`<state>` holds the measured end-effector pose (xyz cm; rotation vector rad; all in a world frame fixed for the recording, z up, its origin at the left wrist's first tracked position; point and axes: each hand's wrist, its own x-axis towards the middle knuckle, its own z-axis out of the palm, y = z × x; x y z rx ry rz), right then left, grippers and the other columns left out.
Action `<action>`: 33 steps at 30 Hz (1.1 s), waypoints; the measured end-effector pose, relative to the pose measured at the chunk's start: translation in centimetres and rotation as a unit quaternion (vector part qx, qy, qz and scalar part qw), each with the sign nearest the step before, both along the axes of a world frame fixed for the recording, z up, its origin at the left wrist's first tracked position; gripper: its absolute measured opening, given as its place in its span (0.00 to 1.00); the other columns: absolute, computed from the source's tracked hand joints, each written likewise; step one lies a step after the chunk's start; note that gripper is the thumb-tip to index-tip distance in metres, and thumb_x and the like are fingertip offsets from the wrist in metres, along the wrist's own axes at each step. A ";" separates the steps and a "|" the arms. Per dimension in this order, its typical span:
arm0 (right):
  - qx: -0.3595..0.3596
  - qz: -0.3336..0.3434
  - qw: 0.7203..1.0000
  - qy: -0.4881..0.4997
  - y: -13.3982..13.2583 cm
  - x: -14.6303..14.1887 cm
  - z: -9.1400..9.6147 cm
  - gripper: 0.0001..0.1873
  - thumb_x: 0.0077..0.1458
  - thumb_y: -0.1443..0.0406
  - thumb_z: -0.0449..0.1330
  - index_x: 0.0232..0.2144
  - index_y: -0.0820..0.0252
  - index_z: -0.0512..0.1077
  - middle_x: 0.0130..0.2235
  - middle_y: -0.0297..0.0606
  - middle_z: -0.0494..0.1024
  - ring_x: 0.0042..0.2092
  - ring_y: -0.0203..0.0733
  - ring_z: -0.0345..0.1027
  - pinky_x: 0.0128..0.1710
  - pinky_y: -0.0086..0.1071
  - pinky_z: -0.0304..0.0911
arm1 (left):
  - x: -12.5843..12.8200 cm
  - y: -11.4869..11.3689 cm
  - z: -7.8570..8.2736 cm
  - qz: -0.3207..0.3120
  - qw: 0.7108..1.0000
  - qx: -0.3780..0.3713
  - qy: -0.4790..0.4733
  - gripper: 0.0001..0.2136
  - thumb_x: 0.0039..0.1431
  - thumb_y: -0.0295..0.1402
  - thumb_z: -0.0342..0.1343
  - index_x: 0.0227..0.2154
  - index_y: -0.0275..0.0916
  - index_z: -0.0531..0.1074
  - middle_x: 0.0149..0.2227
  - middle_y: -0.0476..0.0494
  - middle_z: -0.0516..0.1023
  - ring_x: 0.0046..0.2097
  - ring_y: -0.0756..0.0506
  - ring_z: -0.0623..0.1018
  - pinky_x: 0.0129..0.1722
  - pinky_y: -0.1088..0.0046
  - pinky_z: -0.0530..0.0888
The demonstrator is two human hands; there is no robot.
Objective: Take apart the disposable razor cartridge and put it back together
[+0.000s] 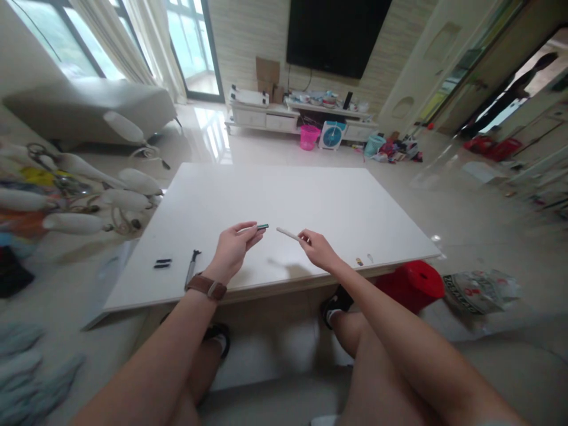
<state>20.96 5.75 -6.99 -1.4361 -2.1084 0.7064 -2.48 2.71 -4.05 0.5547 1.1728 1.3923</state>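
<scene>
Left hand (231, 247): fingers clamped on dark piece (263, 226). Right hand (318, 249): fingers clamped on pale stick (287, 234). Both over table's (284, 192) near half, ends apart; loose fingertip pinch could drop either.

Home living room, wall-mounted television (337, 35), low white cabinet (281, 122), pale curtains (144, 44)

Curtained windows (190, 44) brighten the glossy floor (260, 149); a white cabinet (280, 122) lines the pale wall (248, 32)
</scene>
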 end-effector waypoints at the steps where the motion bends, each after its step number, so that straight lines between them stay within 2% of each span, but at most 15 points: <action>1: 0.017 -0.012 1.000 0.023 -0.4 -0.1 0.3 0.08 0.62 0.67 0.55 0.41 0.60 0.73 0.32 0.34 0.73 0.30 0.35 0.62 0.32 0.29 0.55 | 0.0 0.0 -0.1 0.007 1.000 0.000 -0.003 0.04 0.58 0.21 0.60 0.37 0.29 0.75 0.39 0.34 0.83 0.40 0.48 0.83 0.49 0.71 0.78; 4: 0.082 -0.030 0.992 0.091 -2.3 -0.9 1.1 0.11 0.65 0.63 0.54 0.46 0.56 0.72 0.33 0.34 0.73 0.29 0.36 0.63 0.31 0.29 0.57 | 0.2 -0.9 0.0 0.000 1.000 0.010 -0.005 0.04 0.57 0.22 0.62 0.36 0.29 0.75 0.37 0.34 0.83 0.39 0.47 0.83 0.49 0.69 0.78; 6: 0.113 -0.015 0.988 0.104 -3.3 -1.7 1.4 0.11 0.66 0.63 0.53 0.47 0.56 0.72 0.36 0.36 0.75 0.32 0.37 0.65 0.33 0.29 0.59 | 0.5 -1.5 0.3 -0.016 1.000 0.014 -0.004 0.05 0.55 0.23 0.64 0.34 0.29 0.76 0.35 0.35 0.83 0.38 0.47 0.83 0.49 0.68 0.78; 10: 0.149 0.038 0.987 0.038 -3.2 -2.5 1.9 0.11 0.66 0.64 0.52 0.46 0.54 0.73 0.40 0.38 0.77 0.37 0.40 0.69 0.37 0.31 0.61 | 0.4 -1.5 0.5 -0.033 0.999 0.013 0.011 0.05 0.54 0.25 0.65 0.32 0.29 0.77 0.32 0.36 0.83 0.36 0.46 0.83 0.49 0.65 0.78; 12: 0.179 0.004 0.984 0.008 -2.4 -2.3 2.4 0.11 0.66 0.64 0.52 0.45 0.55 0.74 0.39 0.39 0.77 0.37 0.41 0.69 0.38 0.32 0.61 | 0.2 -1.3 0.6 -0.019 0.999 0.016 0.022 0.04 0.55 0.25 0.65 0.32 0.29 0.77 0.32 0.37 0.83 0.36 0.46 0.83 0.49 0.65 0.78; 14: 0.199 -0.038 0.979 0.021 -1.7 -2.2 2.9 0.11 0.66 0.64 0.53 0.44 0.56 0.74 0.38 0.39 0.76 0.34 0.40 0.68 0.36 0.32 0.61 | 0.1 -1.2 0.6 -0.005 0.999 0.020 0.026 0.03 0.55 0.24 0.64 0.32 0.29 0.77 0.32 0.37 0.83 0.36 0.47 0.83 0.48 0.66 0.78; 17: 0.167 -0.016 0.984 0.059 -1.8 -2.9 3.2 0.10 0.64 0.62 0.55 0.43 0.58 0.74 0.36 0.38 0.77 0.30 0.37 0.66 0.32 0.30 0.60 | 0.2 -1.3 0.7 -0.024 0.999 0.016 0.024 0.02 0.57 0.24 0.62 0.32 0.30 0.76 0.32 0.37 0.83 0.36 0.46 0.83 0.47 0.66 0.79; 22: 0.063 0.038 0.988 0.139 -3.2 -5.1 2.2 0.14 0.58 0.57 0.63 0.43 0.60 0.75 0.38 0.39 0.78 0.30 0.37 0.66 0.28 0.29 0.60 | 0.8 -1.6 0.4 -0.081 0.996 0.007 0.023 0.02 0.57 0.24 0.63 0.30 0.31 0.75 0.30 0.38 0.82 0.33 0.47 0.82 0.44 0.66 0.79; 24: 0.063 0.058 0.986 0.145 -3.3 -5.4 1.7 0.12 0.59 0.58 0.62 0.41 0.59 0.77 0.37 0.39 0.78 0.31 0.37 0.66 0.29 0.29 0.60 | 1.0 -1.7 0.2 -0.092 0.995 0.004 0.029 0.03 0.56 0.24 0.63 0.29 0.31 0.75 0.29 0.40 0.82 0.31 0.48 0.82 0.44 0.67 0.79; 28: 0.113 0.059 0.984 0.126 -2.9 -5.1 1.0 0.08 0.59 0.62 0.62 0.35 0.59 0.79 0.35 0.39 0.77 0.34 0.39 0.68 0.36 0.31 0.62 | 1.1 -1.8 -0.3 -0.115 0.993 0.002 0.037 0.02 0.58 0.24 0.62 0.30 0.31 0.75 0.31 0.38 0.82 0.33 0.48 0.82 0.43 0.69 0.79; 33: 0.092 0.054 0.987 0.116 -1.8 -4.5 0.2 0.09 0.56 0.62 0.62 0.34 0.61 0.80 0.30 0.37 0.78 0.30 0.37 0.66 0.32 0.30 0.59 | 1.2 -1.8 -0.6 -0.130 0.990 0.001 0.053 0.03 0.57 0.26 0.63 0.32 0.30 0.76 0.34 0.36 0.83 0.35 0.46 0.83 0.44 0.69 0.78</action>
